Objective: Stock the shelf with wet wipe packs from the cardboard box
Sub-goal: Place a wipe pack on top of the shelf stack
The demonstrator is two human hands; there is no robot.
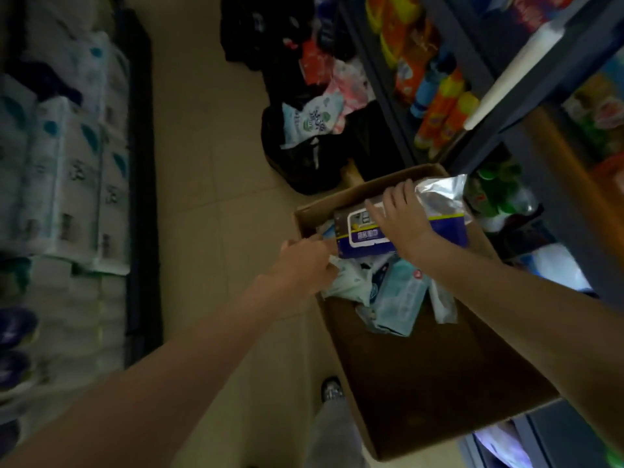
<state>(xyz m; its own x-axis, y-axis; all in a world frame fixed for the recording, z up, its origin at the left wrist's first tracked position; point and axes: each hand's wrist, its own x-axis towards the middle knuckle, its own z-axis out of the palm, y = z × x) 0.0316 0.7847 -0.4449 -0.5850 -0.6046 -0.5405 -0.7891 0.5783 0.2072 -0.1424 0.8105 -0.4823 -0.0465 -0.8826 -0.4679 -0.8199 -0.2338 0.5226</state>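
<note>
Head view, inspector A: right hand (401, 216) grips a navy wet wipe pack (405, 231) over the far end of the cardboard box (422, 383); left hand (304, 265) pinches a pale pack (347, 282) at the box's left wall.

Inspector B: Pick-up step. Next, I judge: lift clear, carry to the shelf (506, 106) right of the box.
</note>
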